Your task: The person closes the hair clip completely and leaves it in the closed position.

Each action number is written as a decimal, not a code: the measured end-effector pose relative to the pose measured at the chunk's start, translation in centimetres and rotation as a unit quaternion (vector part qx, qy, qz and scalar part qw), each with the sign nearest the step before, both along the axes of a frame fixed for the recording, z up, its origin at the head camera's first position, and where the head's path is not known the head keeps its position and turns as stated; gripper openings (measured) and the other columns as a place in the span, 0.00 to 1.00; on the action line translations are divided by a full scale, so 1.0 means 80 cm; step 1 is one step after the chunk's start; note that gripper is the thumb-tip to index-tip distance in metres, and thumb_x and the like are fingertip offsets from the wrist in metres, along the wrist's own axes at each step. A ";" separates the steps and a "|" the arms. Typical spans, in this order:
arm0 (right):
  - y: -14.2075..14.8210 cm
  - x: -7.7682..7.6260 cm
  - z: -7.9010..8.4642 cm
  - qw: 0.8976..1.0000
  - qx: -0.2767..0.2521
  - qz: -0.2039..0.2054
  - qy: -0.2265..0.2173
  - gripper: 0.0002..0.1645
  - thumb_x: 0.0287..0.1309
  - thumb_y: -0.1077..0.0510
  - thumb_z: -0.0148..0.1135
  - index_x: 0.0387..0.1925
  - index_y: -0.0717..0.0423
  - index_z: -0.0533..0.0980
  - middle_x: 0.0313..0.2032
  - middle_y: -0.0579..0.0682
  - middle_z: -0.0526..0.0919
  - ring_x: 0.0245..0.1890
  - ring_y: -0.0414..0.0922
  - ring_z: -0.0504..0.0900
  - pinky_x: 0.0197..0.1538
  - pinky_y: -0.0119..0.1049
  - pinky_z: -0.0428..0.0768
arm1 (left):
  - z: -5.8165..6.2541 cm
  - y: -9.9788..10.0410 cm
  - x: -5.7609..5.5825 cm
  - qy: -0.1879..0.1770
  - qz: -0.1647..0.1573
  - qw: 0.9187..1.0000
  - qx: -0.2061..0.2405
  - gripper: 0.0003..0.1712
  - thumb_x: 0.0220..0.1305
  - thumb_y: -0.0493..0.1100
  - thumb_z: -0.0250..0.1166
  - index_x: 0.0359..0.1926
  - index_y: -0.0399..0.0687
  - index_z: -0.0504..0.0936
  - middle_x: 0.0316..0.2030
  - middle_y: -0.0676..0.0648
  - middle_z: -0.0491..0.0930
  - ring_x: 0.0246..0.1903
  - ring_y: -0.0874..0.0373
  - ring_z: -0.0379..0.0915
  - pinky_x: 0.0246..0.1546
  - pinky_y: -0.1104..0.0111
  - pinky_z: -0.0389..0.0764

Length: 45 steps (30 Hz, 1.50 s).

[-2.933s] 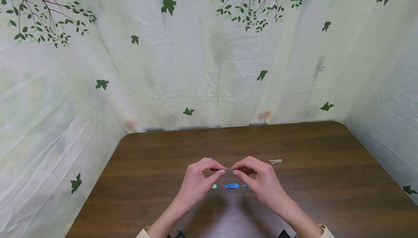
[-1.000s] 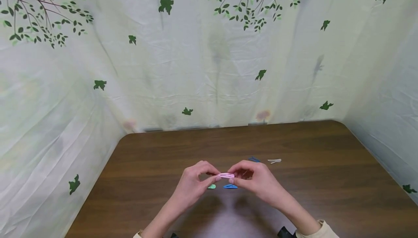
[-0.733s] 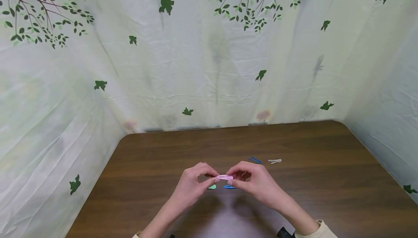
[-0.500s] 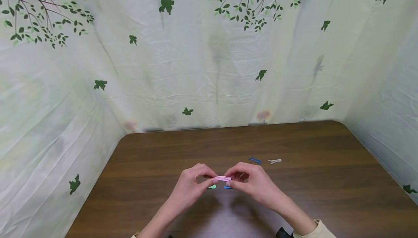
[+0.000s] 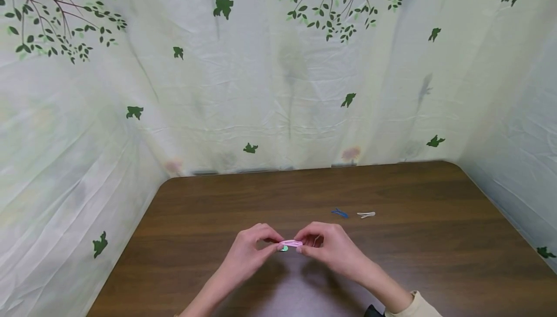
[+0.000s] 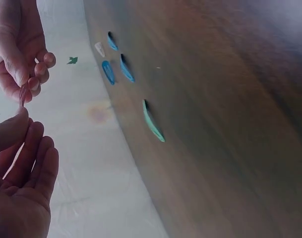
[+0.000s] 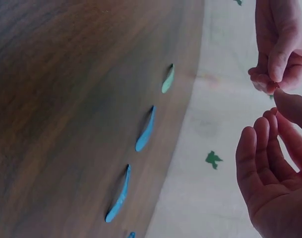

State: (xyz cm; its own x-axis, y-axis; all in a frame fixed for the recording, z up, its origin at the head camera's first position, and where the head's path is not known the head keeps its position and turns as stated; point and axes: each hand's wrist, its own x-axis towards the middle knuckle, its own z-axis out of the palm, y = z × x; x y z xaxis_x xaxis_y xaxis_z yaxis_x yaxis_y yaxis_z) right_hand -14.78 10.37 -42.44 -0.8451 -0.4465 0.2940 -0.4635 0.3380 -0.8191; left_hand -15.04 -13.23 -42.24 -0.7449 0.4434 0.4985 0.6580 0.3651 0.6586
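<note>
Just above the table, a pink snap hair clip [image 5: 291, 243] is stretched between two hands. My left hand [image 5: 251, 249] pinches its left end with thumb and index finger. At the other end, thumb and fingers of my right hand [image 5: 335, 247] hold it. From the left wrist the clip [image 6: 23, 94] looks thin, nearly edge-on. Whether it is snapped or unsnapped cannot be told. A green hair clip [image 5: 285, 249] lies below, partly hidden by the left fingers. The right wrist view shows blue hair clips [image 7: 146, 130] beside it on the table; the right hand covers the nearer ones in the head view.
Farther back on the brown table [image 5: 226, 201] lie a blue clip [image 5: 339, 213] and a white clip [image 5: 366, 215], both splayed in a V. A pale leaf-printed curtain [image 5: 287, 90] surrounds the table's back and sides.
Both hands have shifted left and toward me with the pink clip, which has turned from edge-on to showing its flat face. The far blue clip has come into view; nearer blue ones are now covered.
</note>
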 end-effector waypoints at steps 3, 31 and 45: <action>-0.005 0.000 -0.005 1.000 0.012 0.004 0.002 0.08 0.55 0.58 0.73 0.36 0.43 0.84 0.31 0.34 0.81 0.30 0.36 0.78 0.35 0.33 0.79 | -0.005 -0.005 0.003 -0.013 0.003 1.000 -0.005 0.10 0.53 0.34 0.75 0.33 0.53 0.87 0.31 0.62 0.81 0.35 0.64 0.77 0.37 0.65 0.81; -0.040 -0.003 -0.043 0.995 0.095 0.035 -0.005 0.05 0.53 0.61 0.73 0.32 0.47 0.84 0.23 0.31 0.76 0.23 0.30 0.74 0.28 0.26 0.75 | -0.043 -0.036 0.011 -0.057 0.019 0.995 -0.084 0.09 0.54 0.33 0.74 0.30 0.52 0.85 0.29 0.62 0.80 0.32 0.67 0.76 0.36 0.69 0.79; -0.055 -0.022 -0.051 0.987 0.154 0.049 -0.017 0.05 0.49 0.62 0.73 0.27 0.48 0.84 0.19 0.31 0.77 0.20 0.27 0.72 0.27 0.25 0.72 | -0.052 -0.040 -0.002 -0.125 0.025 0.982 -0.142 0.06 0.55 0.34 0.72 0.28 0.49 0.85 0.27 0.60 0.80 0.28 0.69 0.73 0.31 0.71 0.76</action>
